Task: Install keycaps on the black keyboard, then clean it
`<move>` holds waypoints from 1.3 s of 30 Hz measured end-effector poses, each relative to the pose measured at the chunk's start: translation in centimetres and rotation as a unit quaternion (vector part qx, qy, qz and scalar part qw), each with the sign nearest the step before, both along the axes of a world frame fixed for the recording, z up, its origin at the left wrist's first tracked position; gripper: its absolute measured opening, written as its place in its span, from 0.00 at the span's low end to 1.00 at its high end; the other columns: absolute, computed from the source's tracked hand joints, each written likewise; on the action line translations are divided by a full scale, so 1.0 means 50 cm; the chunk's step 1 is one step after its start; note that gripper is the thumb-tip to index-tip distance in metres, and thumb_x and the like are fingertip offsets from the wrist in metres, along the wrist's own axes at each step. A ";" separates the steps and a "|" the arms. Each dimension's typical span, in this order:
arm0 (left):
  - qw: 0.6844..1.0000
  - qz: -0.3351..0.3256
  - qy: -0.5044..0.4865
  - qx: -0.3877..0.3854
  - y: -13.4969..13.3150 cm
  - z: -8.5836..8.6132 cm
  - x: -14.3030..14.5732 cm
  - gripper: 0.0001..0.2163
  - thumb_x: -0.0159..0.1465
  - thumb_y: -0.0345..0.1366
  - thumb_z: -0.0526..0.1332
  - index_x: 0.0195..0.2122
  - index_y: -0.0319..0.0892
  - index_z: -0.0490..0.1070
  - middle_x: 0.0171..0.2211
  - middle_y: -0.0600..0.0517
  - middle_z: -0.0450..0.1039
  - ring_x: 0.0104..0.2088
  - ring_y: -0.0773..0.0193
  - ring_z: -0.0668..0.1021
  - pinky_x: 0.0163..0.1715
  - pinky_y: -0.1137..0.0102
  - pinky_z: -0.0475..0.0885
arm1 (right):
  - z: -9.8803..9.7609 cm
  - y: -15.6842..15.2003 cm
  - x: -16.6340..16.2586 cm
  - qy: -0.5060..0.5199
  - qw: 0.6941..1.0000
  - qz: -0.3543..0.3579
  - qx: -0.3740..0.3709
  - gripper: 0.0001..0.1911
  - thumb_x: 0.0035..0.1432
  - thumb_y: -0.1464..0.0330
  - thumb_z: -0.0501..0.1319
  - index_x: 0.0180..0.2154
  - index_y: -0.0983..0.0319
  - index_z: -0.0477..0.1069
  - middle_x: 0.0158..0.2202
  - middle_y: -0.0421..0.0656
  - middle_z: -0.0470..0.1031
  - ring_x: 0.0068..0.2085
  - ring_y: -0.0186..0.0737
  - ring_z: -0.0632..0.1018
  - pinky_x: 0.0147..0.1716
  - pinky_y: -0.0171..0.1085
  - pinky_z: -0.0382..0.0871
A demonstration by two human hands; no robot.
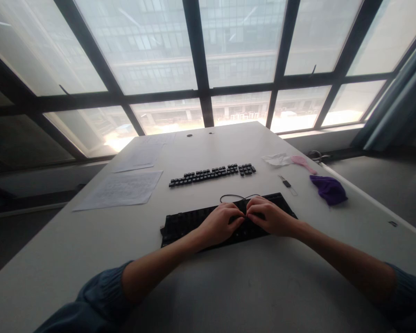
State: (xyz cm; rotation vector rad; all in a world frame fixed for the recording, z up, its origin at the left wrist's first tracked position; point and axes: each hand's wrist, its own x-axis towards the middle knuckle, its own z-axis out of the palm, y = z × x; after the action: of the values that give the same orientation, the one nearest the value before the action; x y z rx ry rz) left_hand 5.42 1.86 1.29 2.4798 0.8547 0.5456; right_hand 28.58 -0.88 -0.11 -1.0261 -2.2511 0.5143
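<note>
A black keyboard (185, 224) lies on the white table in front of me, with a thin black cable (229, 196) looping out behind it. My left hand (223, 222) and my right hand (266, 215) meet over its middle. Both have thumb and fingers pinched together, fingertips almost touching each other. Whatever they pinch is too small or hidden to make out. Beyond the keyboard, loose black keycaps (213, 174) are laid out in rows, like a keyboard's layout. To the right of them rests a small black-handled tool with wire loops (286, 184).
On the right of the table (208, 286) are a purple cloth (328, 189), a pink brush (303, 163) and a crumpled white tissue (276, 160). Written paper sheets (121, 190) lie at the left. Large windows stand behind the table's far edge.
</note>
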 end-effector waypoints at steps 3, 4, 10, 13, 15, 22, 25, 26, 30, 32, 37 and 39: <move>0.999 0.018 0.014 0.038 0.047 0.032 -0.002 0.09 0.66 0.36 0.63 0.46 0.45 0.80 0.42 0.49 0.79 0.46 0.57 0.77 0.50 0.65 0.70 | 0.020 0.036 0.026 0.003 0.996 -0.077 0.037 0.07 0.64 0.72 0.61 0.40 0.60 0.78 0.40 0.45 0.78 0.44 0.44 0.76 0.47 0.42 0.69; 0.998 0.028 0.022 0.059 0.074 0.041 0.003 0.09 0.66 0.36 0.64 0.45 0.45 0.80 0.43 0.49 0.80 0.46 0.57 0.77 0.51 0.64 0.70 | 0.025 0.059 0.038 -0.003 0.993 -0.110 0.048 0.07 0.63 0.71 0.61 0.41 0.60 0.78 0.40 0.45 0.78 0.43 0.44 0.76 0.47 0.42 0.69; 0.984 0.125 0.070 0.101 0.266 0.032 0.095 0.07 0.64 0.35 0.66 0.42 0.45 0.83 0.41 0.48 0.81 0.45 0.55 0.79 0.50 0.64 0.72 | 0.018 0.249 0.090 -0.122 0.957 -0.243 0.098 0.07 0.61 0.73 0.63 0.40 0.62 0.80 0.41 0.47 0.80 0.44 0.46 0.76 0.49 0.41 0.67; 0.976 0.161 0.086 0.120 0.316 -0.001 0.145 0.08 0.64 0.35 0.66 0.43 0.45 0.83 0.43 0.46 0.81 0.47 0.52 0.77 0.50 0.62 0.72 | -0.001 0.315 0.084 -0.223 0.935 -0.254 0.106 0.07 0.63 0.71 0.63 0.40 0.62 0.81 0.43 0.50 0.79 0.47 0.49 0.74 0.47 0.41 0.65; 0.974 0.163 0.091 0.127 0.329 -0.023 0.166 0.08 0.63 0.34 0.66 0.42 0.45 0.83 0.43 0.45 0.80 0.47 0.51 0.76 0.50 0.61 0.72 | -0.012 0.338 0.076 -0.256 0.930 -0.238 0.110 0.07 0.63 0.70 0.63 0.38 0.62 0.82 0.42 0.50 0.79 0.47 0.50 0.73 0.45 0.41 0.64; 0.974 0.158 0.095 0.129 0.344 -0.055 0.190 0.08 0.65 0.31 0.62 0.34 0.43 0.83 0.40 0.44 0.79 0.47 0.51 0.74 0.49 0.60 0.71 | -0.026 0.358 0.069 -0.271 0.936 -0.191 0.118 0.10 0.63 0.72 0.61 0.33 0.61 0.81 0.41 0.49 0.80 0.47 0.50 0.71 0.45 0.42 0.59; 0.976 0.155 0.092 0.120 0.343 -0.057 0.193 0.08 0.64 0.30 0.62 0.32 0.43 0.82 0.36 0.44 0.79 0.46 0.52 0.74 0.50 0.61 0.71 | -0.031 0.361 0.069 -0.268 0.939 -0.181 0.118 0.10 0.62 0.73 0.60 0.31 0.61 0.80 0.39 0.49 0.81 0.47 0.49 0.71 0.46 0.43 0.57; 0.977 0.156 0.089 0.117 0.342 -0.058 0.193 0.08 0.63 0.29 0.62 0.33 0.43 0.82 0.36 0.44 0.79 0.47 0.51 0.74 0.50 0.60 0.71 | -0.034 0.362 0.068 -0.265 0.940 -0.180 0.118 0.10 0.62 0.73 0.60 0.31 0.61 0.80 0.39 0.49 0.81 0.46 0.49 0.71 0.46 0.43 0.57; 0.978 0.169 0.069 0.099 0.332 -0.054 0.190 0.07 0.62 0.30 0.63 0.35 0.43 0.82 0.37 0.45 0.81 0.47 0.51 0.76 0.50 0.61 0.71 | -0.038 0.363 0.060 -0.246 0.944 -0.184 0.117 0.08 0.61 0.73 0.62 0.32 0.61 0.80 0.37 0.49 0.81 0.45 0.49 0.73 0.46 0.43 0.58; 0.980 0.174 0.055 0.083 0.322 -0.048 0.186 0.07 0.62 0.31 0.64 0.37 0.45 0.83 0.37 0.46 0.81 0.46 0.52 0.77 0.51 0.61 0.71 | -0.035 0.358 0.059 -0.232 0.947 -0.189 0.117 0.07 0.60 0.72 0.63 0.32 0.61 0.80 0.36 0.48 0.81 0.44 0.48 0.74 0.45 0.42 0.59; 0.987 0.157 0.016 0.032 0.267 -0.021 0.173 0.06 0.60 0.34 0.66 0.36 0.45 0.83 0.36 0.51 0.83 0.40 0.59 0.81 0.49 0.68 0.73 | -0.020 0.296 0.089 -0.138 0.964 -0.200 0.113 0.03 0.59 0.70 0.66 0.33 0.59 0.80 0.36 0.45 0.82 0.44 0.48 0.75 0.47 0.43 0.62; 0.991 0.132 -0.016 -0.019 0.228 -0.010 0.172 0.06 0.59 0.35 0.67 0.35 0.44 0.83 0.34 0.53 0.83 0.37 0.61 0.81 0.44 0.70 0.73 | -0.019 0.249 0.115 -0.056 0.978 -0.180 0.095 0.02 0.58 0.69 0.67 0.33 0.58 0.80 0.36 0.44 0.82 0.43 0.47 0.76 0.47 0.43 0.65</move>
State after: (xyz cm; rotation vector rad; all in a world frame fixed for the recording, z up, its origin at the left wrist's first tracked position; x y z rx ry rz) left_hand 14.04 13.27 0.79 2.3308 1.1781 0.6484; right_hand 34.34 11.57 -1.06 -1.3484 -2.0916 0.0871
